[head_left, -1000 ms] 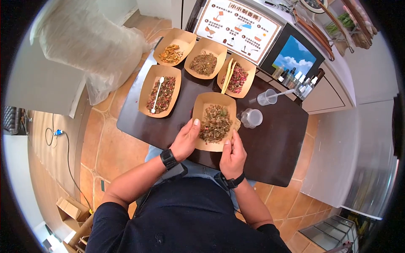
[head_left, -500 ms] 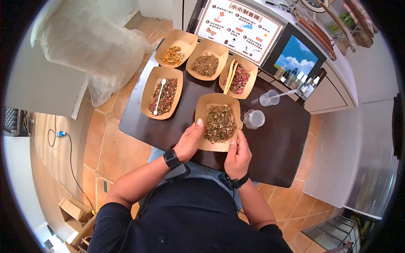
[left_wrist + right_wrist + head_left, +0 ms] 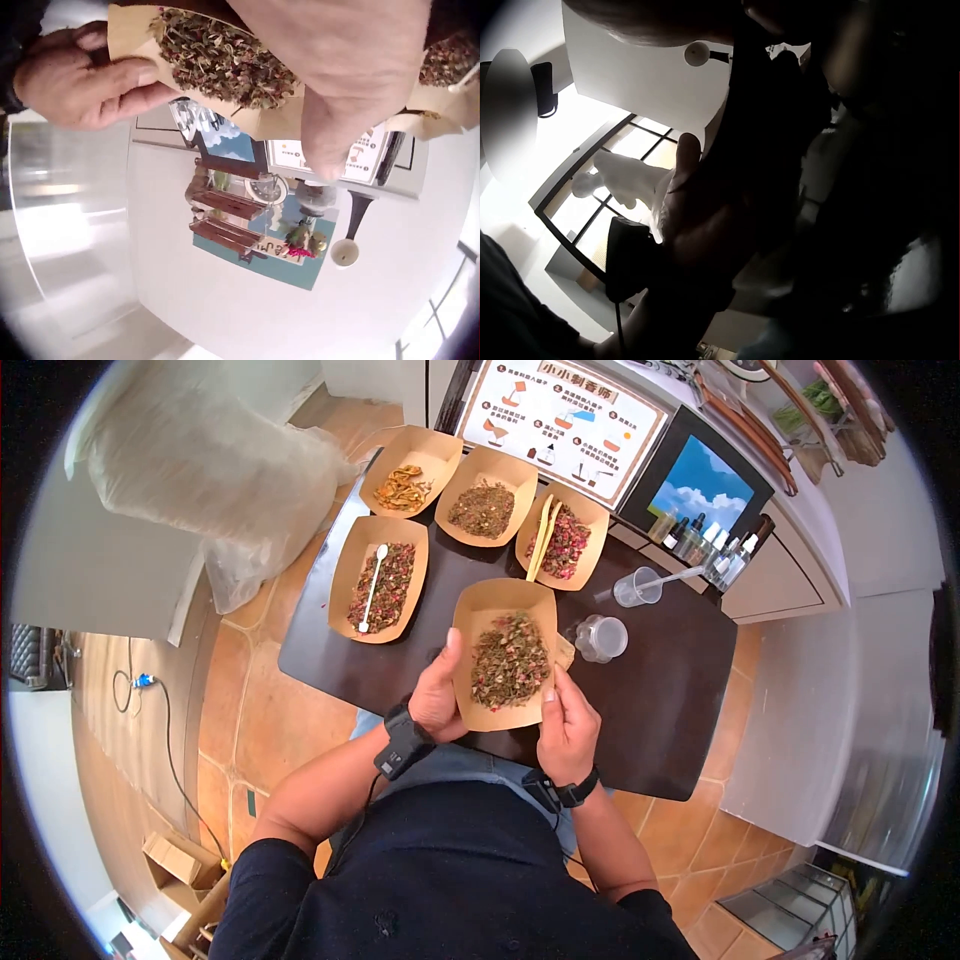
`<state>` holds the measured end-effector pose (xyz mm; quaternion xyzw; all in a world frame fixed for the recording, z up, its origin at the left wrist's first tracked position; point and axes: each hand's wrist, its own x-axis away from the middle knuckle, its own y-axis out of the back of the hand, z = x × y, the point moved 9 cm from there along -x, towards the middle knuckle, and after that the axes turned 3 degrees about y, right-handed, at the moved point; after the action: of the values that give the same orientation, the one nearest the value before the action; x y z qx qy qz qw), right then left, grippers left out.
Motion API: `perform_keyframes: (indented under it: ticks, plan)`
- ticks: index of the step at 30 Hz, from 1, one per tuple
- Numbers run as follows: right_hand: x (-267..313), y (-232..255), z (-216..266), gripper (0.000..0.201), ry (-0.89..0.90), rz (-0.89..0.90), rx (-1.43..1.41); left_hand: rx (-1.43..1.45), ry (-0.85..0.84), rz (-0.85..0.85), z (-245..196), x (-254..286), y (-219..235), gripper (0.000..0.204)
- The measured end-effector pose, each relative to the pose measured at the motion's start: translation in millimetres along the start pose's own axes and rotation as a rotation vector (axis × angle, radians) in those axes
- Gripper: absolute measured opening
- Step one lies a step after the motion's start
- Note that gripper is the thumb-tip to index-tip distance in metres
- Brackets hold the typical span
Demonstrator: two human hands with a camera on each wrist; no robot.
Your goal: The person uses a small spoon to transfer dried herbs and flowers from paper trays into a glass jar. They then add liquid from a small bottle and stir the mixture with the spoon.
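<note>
Dried herbs [image 3: 509,665]: shifted in paper tray [image 3: 500,598]
Left hand [image 3: 437,695]: grasping tray's left side
Right hand [image 3: 568,735]: pinching right rim

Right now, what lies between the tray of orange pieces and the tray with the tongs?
A tray of brown crumbled bits, shown in the head view.

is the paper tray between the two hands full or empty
Partly filled: a dried plant mix lies in the paper tray, with bare board showing around it.
</note>
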<state>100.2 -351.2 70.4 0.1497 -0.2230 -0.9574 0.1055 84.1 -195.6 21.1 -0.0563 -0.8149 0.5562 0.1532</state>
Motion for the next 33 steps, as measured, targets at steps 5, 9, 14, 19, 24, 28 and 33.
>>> perform_keyframes:
  ticks: [5,9,14,19,24,28,33]
  plan:
    - [-5,5,15,0.034,-0.006,0.02,0.019,0.068,0.087,0.085,9,-8,10,0.098]
    - [-16,17,21,0.026,0.051,0.096,0.216,0.046,0.174,0.092,20,-17,17,0.096]
    - [-38,76,5,0.021,0.042,-0.203,0.278,-0.045,0.114,0.042,7,-26,15,0.091]
    - [-69,86,-21,0.05,0.073,-0.103,0.462,-0.065,0.116,-0.124,-8,-33,21,0.084]
    - [-74,60,-21,0.07,0.115,0.036,0.431,-0.121,0.185,-0.209,-7,-21,9,0.069]
    - [-71,61,-31,0.066,0.128,-0.037,0.477,-0.287,0.226,-0.293,-13,-15,10,0.052]
    - [-60,81,-28,0.059,0.124,-0.132,0.467,-0.667,0.103,-0.436,-27,-8,26,0.052]
